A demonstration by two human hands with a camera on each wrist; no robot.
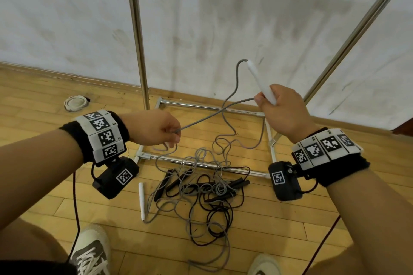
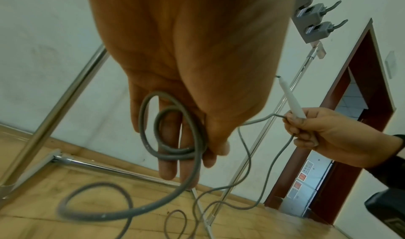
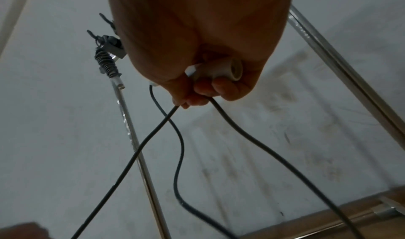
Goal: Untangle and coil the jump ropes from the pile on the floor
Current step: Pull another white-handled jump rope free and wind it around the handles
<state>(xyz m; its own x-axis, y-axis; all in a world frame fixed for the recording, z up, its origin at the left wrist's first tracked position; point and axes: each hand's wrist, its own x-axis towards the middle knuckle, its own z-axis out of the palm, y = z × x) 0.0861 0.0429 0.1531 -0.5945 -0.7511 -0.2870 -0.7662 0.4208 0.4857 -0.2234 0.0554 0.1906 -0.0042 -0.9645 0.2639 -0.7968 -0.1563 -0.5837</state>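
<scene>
My right hand (image 1: 277,105) grips a white jump-rope handle (image 1: 260,81) upright, and its grey cord (image 1: 210,115) is pinched there too. The cord runs taut down-left to my left hand (image 1: 166,131), which pinches it. In the left wrist view small loops of grey cord (image 2: 175,130) lie around my left fingers (image 2: 167,166), and the right hand (image 2: 315,128) holds the handle (image 2: 291,100). The right wrist view shows the handle's end (image 3: 217,69) inside the fist. On the floor lies a tangled pile (image 1: 201,185) of grey and dark ropes with black handles and a second white handle (image 1: 142,200).
A chrome rack frame (image 1: 196,164) stands on the wooden floor over the pile, its uprights (image 1: 137,35) rising before a white wall. A coiled white rope (image 1: 74,102) lies by the skirting at left. My shoes (image 1: 92,252) are at the bottom edge. A doorway (image 2: 342,138) opens at right.
</scene>
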